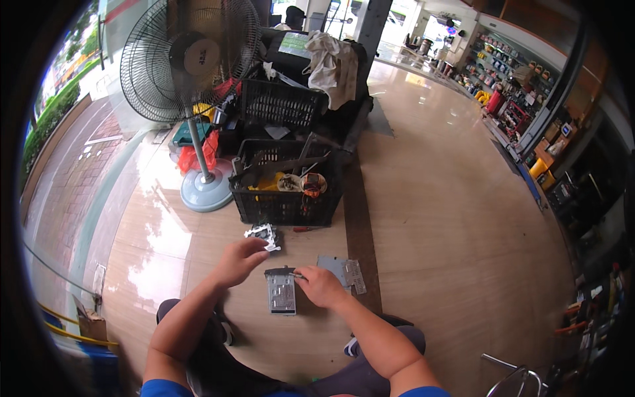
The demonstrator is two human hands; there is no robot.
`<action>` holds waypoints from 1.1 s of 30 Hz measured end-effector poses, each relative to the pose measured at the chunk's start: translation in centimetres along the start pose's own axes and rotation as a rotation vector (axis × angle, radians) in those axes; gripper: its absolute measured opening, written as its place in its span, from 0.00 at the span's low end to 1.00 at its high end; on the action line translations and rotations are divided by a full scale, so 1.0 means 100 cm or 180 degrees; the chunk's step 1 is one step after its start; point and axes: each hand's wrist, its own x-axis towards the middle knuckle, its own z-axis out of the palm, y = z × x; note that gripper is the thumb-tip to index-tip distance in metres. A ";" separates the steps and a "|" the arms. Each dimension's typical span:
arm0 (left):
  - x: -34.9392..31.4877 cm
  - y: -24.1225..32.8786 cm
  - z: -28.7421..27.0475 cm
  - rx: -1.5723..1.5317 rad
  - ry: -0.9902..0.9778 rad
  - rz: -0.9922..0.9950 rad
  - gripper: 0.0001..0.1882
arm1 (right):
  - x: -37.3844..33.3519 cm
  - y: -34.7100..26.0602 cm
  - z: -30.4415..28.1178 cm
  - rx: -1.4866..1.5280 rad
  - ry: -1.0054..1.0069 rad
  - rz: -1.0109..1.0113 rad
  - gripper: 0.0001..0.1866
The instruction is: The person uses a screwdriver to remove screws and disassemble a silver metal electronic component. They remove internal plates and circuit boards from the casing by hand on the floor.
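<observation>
My left hand [243, 260] is beside a silver and black metal frame [263, 233] on the floor. Its thumb and fingers look slightly apart, with nothing visible between them. Between my feet lies a flat, box-shaped metal device [282, 296] with a black strip [280, 271] along its far edge. My right hand [322, 286] is closed at the right end of that strip, its fingertips pinched round something small that I cannot make out. Grey metal plates [336, 268], one of them perforated [356, 276], lie just beyond my right hand.
A small red-handled tool [302, 229] lies before a black plastic crate [288, 210] of tools and parts. A standing fan [205, 188] is at the left of the crate. Stocked shelves [509, 59] line the far right; a chrome-legged stool [519, 372] stands at the lower right.
</observation>
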 end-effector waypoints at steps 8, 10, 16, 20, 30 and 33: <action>0.023 -0.044 0.042 0.1249 -0.0337 0.0055 0.19 | 0.003 0.005 0.004 0.0028 -0.0133 0.0300 0.12; 0.024 -0.039 0.051 0.1394 -0.0543 0.0492 0.16 | 0.005 0.004 0.004 0.0053 -0.0127 0.0307 0.12; 0.017 -0.040 0.064 0.1580 -0.1003 0.0703 0.13 | 0.005 0.009 0.017 0.0304 0.0196 0.0028 0.11; 0.017 -0.040 0.060 0.1551 -0.0978 0.0701 0.12 | 0.006 0.001 0.015 0.0527 0.0345 0.0011 0.11; 0.011 -0.041 0.046 0.1540 -0.0951 0.0988 0.12 | 0.005 -0.015 0.014 0.0875 0.0314 0.0220 0.11; 0.009 -0.044 0.045 0.1556 -0.0971 0.1030 0.12 | 0.004 -0.015 0.015 0.0861 0.0297 0.0249 0.11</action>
